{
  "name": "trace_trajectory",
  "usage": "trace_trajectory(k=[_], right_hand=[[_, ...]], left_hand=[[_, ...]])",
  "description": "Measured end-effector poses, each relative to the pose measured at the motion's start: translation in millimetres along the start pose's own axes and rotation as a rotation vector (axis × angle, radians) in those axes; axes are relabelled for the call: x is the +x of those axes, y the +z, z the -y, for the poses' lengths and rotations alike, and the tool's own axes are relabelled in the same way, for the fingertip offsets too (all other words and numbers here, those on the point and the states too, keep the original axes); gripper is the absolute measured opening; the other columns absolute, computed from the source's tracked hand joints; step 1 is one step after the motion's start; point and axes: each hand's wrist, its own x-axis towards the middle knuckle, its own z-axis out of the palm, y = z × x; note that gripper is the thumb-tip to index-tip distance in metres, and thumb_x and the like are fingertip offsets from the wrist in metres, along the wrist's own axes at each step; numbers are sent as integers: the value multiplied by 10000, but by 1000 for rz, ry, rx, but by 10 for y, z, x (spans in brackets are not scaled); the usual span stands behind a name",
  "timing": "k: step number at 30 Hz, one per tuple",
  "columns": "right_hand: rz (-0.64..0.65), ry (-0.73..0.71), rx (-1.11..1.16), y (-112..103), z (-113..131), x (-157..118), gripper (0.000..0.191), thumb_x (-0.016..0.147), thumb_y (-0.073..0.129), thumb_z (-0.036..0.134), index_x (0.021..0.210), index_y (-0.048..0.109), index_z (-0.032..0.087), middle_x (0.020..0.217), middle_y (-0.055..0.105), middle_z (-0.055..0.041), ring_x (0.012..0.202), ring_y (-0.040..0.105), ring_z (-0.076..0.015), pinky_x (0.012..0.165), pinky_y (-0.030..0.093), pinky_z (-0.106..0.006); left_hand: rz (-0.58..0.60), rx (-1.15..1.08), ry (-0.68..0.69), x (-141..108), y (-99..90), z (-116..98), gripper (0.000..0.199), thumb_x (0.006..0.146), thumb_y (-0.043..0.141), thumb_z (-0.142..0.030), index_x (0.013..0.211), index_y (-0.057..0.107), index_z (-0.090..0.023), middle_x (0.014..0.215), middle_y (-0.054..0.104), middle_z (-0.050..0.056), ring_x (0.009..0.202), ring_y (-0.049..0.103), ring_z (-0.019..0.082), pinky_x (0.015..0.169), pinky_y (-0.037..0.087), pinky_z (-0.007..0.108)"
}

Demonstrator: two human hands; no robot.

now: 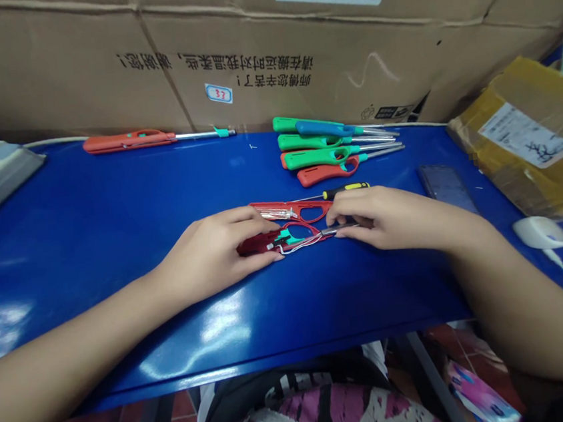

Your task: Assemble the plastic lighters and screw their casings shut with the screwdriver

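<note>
On the blue table lies an opened red lighter, its shell split into two halves. My left hand [237,242] grips the handle end of the nearer lighter half [259,241] between thumb and fingers. Inside that half show a teal trigger [289,236] and a white wire [299,244]. Pinched in my right hand [362,214] is the metal tube [331,231] at the front of the same half. Just beyond lies the other shell half [306,210], with a clear fuel tank [274,213] in it. A yellow-and-black screwdriver [347,190] rests behind my right fingers.
Several green, red and blue lighters [316,158] lie together at the back; one orange lighter [128,141] is farther left. A large cardboard box [223,42] walls off the rear. On the right are a phone [445,187], a white device [541,232] and a taped parcel [513,166].
</note>
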Motion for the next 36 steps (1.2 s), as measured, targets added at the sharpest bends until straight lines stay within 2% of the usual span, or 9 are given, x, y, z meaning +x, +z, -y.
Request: trace_trajectory(k=[8,11,15,21,26,29,33,36], right_hand=[[-22,73,28,55,23,44,47,904,604,183,933,638,198,949,650,-38,816,566,-163,715,389,-282],[-27,196,83,70,56,60,48,854,669,186,855,622,193,819,623,-3,701,521,-132,645,356,-261],[0,299,153,68,52,56,65,825,696,193,840,634,191,672,556,43,583,449,-103,601,330,-248],[-77,240,150,104,40,78,60,813,702,199,810,645,182,769,610,11,640,490,-105,612,346,-243],[-45,259,128,89,73,86,109,821,731,257,839,650,186,729,611,21,619,504,-110,613,350,-248],[-21,220,102,28,83,62,147,864,700,336,873,685,189,791,646,-4,649,532,-126,628,357,-262],[-24,202,70,-27,81,41,147,925,611,284,870,706,186,866,678,-36,725,567,-148,677,379,-276],[-30,188,62,-14,66,45,137,921,617,271,863,703,182,861,675,-34,732,566,-150,687,384,-278]], left_hand=[[13,-23,1,-6,10,44,310,911,710,-398,1139,731,-189,1087,720,65,919,708,190,739,550,263],[13,-27,3,1,10,55,322,907,717,-398,1146,732,-183,1092,721,70,941,709,201,762,553,273],[17,-51,-18,10,1,48,335,898,730,-401,1153,738,-184,1075,716,68,919,703,193,699,543,249],[30,-89,-38,20,10,64,359,889,738,-432,1156,741,-192,1073,714,75,916,700,193,700,542,250],[30,-71,-43,26,8,56,340,896,730,-420,1142,744,-185,1073,714,82,911,702,200,700,546,263],[33,-54,-42,24,6,48,335,912,706,-426,1151,742,-193,1091,717,84,920,705,203,732,555,281],[31,-52,-22,18,9,54,336,918,699,-429,1152,741,-192,1083,722,82,942,708,207,765,560,288],[27,-51,-15,12,11,58,336,914,710,-419,1157,739,-189,1091,720,81,961,709,210,776,561,287]])
